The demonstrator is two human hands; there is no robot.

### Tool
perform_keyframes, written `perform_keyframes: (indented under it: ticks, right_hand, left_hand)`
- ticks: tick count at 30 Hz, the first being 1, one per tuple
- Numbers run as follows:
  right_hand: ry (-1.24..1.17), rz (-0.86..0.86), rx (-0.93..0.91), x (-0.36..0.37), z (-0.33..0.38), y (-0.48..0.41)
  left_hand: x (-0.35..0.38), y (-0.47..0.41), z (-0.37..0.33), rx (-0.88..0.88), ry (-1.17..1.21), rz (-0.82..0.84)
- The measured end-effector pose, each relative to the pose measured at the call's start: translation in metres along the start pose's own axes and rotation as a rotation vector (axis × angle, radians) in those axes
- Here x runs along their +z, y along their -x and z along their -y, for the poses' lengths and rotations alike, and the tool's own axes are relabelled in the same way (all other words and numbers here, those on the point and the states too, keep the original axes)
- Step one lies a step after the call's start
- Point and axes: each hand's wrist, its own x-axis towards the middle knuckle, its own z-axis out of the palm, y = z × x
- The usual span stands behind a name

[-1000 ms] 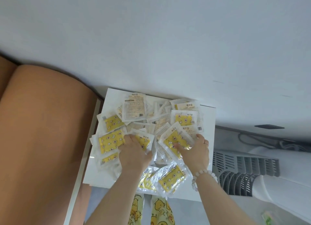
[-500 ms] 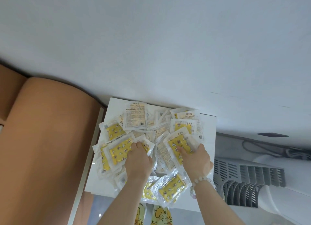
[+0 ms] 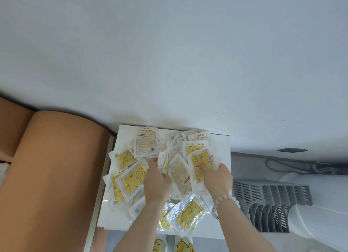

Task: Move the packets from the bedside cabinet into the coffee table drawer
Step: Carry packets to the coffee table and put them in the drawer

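Note:
Several clear packets with yellow patterned pads point(image 3: 132, 179) lie heaped on the white top of the bedside cabinet point(image 3: 222, 148). My left hand point(image 3: 157, 182) rests in the middle of the heap, its fingers closed over a few packets. My right hand point(image 3: 216, 178), with a bead bracelet at the wrist, grips a yellow packet point(image 3: 200, 163) at the heap's right side and tilts it up. One packet point(image 3: 146, 143) at the back lies label side up. The coffee table drawer is not in view.
A brown padded headboard point(image 3: 52, 176) stands against the cabinet's left side. A white appliance with a grey slatted grille point(image 3: 271, 201) sits to the right, with cables behind it. The white wall is directly behind the cabinet. Yellow duck slippers point(image 3: 182, 246) show below the front edge.
Both hands have pushed further back into the heap and drawn packets together. My right hand has raised a yellow packet. The camera has tilted so the cabinet sits lower in view.

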Motion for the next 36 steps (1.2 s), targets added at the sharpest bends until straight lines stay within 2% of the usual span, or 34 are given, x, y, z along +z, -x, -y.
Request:
perform_keyframes:
  ticks: [4, 8, 16, 21, 26, 31, 36]
  right_hand:
    - [-0.065, 0.016, 0.039, -0.013, 0.007, 0.012]
    - [-0.199, 0.026, 0.078, -0.037, 0.016, 0.038]
    - [-0.681, -0.013, 0.143, -0.119, 0.041, 0.081]
    - [-0.825, -0.034, 0.136, -0.164, 0.035, 0.097]
    - [-0.983, -0.128, 0.169, -0.194, 0.007, 0.127]
    - [-1.180, -0.307, 0.217, -0.229, -0.059, 0.168]
    - [-1.352, -0.507, 0.320, -0.243, -0.138, 0.224]
  left_hand:
    - [-0.020, 0.006, -0.020, -0.116, 0.305, 0.045]
    - [-0.042, 0.012, -0.044, -0.205, 0.463, 0.145]
    - [-0.095, 0.036, -0.106, -0.178, 0.642, 0.251]
    - [-0.114, 0.049, -0.137, -0.100, 0.687, 0.322]
    - [-0.096, 0.083, -0.177, 0.060, 0.571, 0.548]
    - [-0.049, 0.138, -0.207, 0.217, 0.372, 0.789]
    - [0.008, 0.215, -0.203, 0.304, 0.159, 1.031]
